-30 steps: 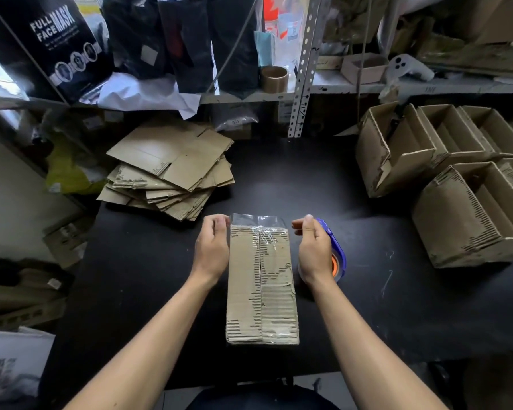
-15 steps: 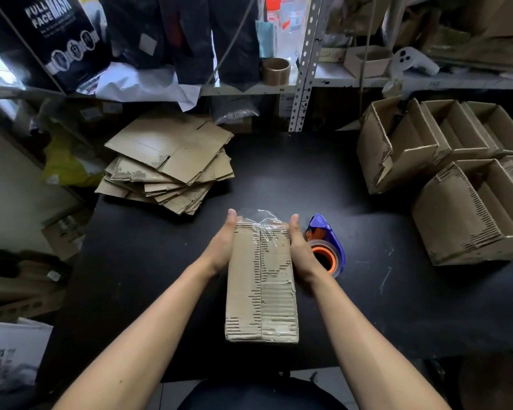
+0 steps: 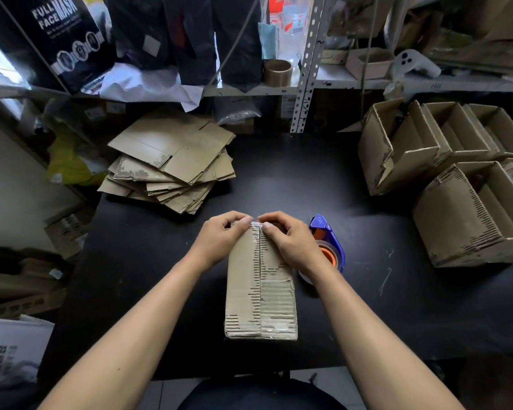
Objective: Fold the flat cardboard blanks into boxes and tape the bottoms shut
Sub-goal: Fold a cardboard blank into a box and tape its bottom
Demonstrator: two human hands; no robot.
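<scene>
**Cardboard box under both hands, tape end at its far edge**

Head view: Cardboard, brown and scuffed, makes up the box point(image 3: 261, 287), which lies bottom-up on the black table point(image 3: 279, 179) straight ahead of the person, its long axis running away from them. Clear tape point(image 3: 259, 255) runs along the centre seam. The box's near edge sits close to the table's front edge.

The left hand point(image 3: 219, 239) and right hand point(image 3: 290, 242) meet at the box's far edge. Both have curled fingers over that edge, the fingertips pressing the crinkled tape end down, the thumbs almost touching at the seam. Each grip is clenched on the box's far end.

The tape dispenser point(image 3: 328, 247), blue with an orange core, rests on the table just beside the box's right side, partly behind the right wrist.

A loose stack of flat blanks point(image 3: 172, 161) lies at the table's far left corner, some edges overhanging the left side. Folded boxes point(image 3: 444, 161) crowd the right side of the table, open faces up. Between the stack and these boxes a wide bare strip of table runs back to the shelf point(image 3: 338, 84) upright. A tape roll point(image 3: 278, 73) stands on the shelf.
</scene>
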